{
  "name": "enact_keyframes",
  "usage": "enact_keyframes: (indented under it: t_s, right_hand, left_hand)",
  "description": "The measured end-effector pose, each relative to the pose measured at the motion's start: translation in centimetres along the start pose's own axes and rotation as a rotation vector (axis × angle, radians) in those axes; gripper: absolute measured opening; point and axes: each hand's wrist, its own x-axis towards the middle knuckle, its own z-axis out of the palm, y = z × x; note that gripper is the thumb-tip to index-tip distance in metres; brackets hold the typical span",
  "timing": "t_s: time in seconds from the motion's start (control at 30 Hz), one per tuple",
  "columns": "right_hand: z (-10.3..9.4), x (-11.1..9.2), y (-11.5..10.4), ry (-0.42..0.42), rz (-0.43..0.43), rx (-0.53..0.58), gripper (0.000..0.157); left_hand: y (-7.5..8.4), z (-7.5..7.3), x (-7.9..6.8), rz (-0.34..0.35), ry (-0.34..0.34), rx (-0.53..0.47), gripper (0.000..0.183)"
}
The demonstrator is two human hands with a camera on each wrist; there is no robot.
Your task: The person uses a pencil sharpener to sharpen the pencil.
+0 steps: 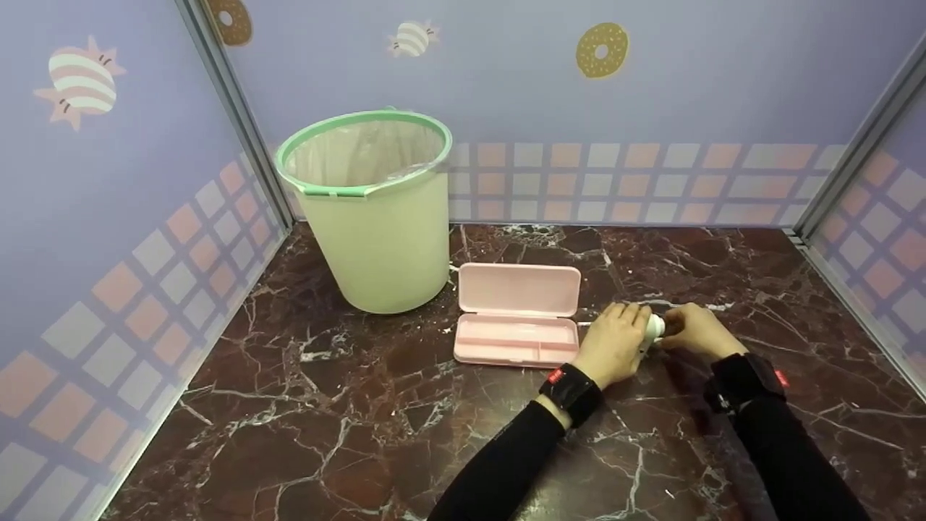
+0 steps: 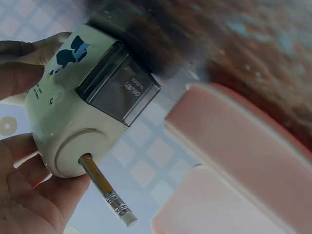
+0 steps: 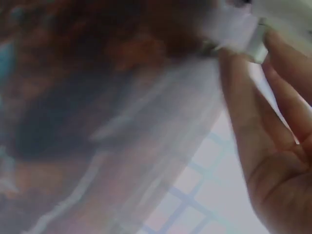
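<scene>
My left hand (image 1: 613,340) grips a pale green-white desktop pencil sharpener (image 2: 68,114), fingers curled round its body. A dark see-through shavings drawer (image 2: 124,90) shows on one side. From its round front sticks a pencil (image 2: 101,183), white eraser end outward. Behind the sharpener, my right hand (image 1: 696,331) pinches its small crank (image 3: 258,43), partly hidden by the fingers. Just left of the hands lies an open pink pencil case (image 1: 517,331), with its lid (image 1: 519,288) raised at the back and divided compartments.
A pale green bin (image 1: 383,246) with a green rim and a clear liner stands at the back left. Patterned lilac panels (image 1: 521,87) enclose the dark red marbled tabletop (image 1: 347,427) at the back and sides.
</scene>
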Motion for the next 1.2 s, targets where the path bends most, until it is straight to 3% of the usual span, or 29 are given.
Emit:
enact_keyframes:
  t_s: [0.2, 0.33, 0.4, 0.57, 0.67, 0.83, 0.97, 1.2]
  right_hand:
    - [-0.7, -0.6, -3.0, 0.025, -0.025, 0.003, 0.064]
    - [-0.3, -1.0, -4.9, 0.080, -0.025, -0.019, 0.067]
    - [0.1, -1.1, -5.5, 0.131, -0.025, -0.016, 0.065]
    - [1.1, -1.1, -6.3, 0.223, -0.053, -0.019, 0.063]
    - [1.3, -1.0, -6.7, 0.218, -0.067, -0.068, 0.061]
    - [2.0, -0.5, -7.6, 0.213, -0.111, -0.123, 0.058]
    - [2.6, -0.1, -8.5, 0.247, -0.148, -0.174, 0.051]
    - [3.3, -0.1, -9.2, 0.265, -0.123, -0.222, 0.041]
  left_hand:
    - [-0.2, 0.0, 0.1, 0.006, 0.020, 0.025, 0.065]
    - [-0.6, -0.2, 0.1, -0.001, 0.037, -0.046, 0.069]
    - [-0.9, -0.2, 0.1, -0.014, 0.043, -0.152, 0.071]
    - [-2.7, -0.3, 0.2, -0.059, 0.063, -0.534, 0.071]
    - [-4.2, -0.9, 0.2, -0.091, 0.061, -0.650, 0.063]
    - [-6.5, -2.1, -0.3, -0.157, -0.030, -0.598, 0.041]
    - [-7.3, -2.5, -0.7, -0.188, -0.101, -0.535, 0.031]
    - [-7.0, -2.1, -0.7, -0.116, -0.103, -0.489, 0.015]
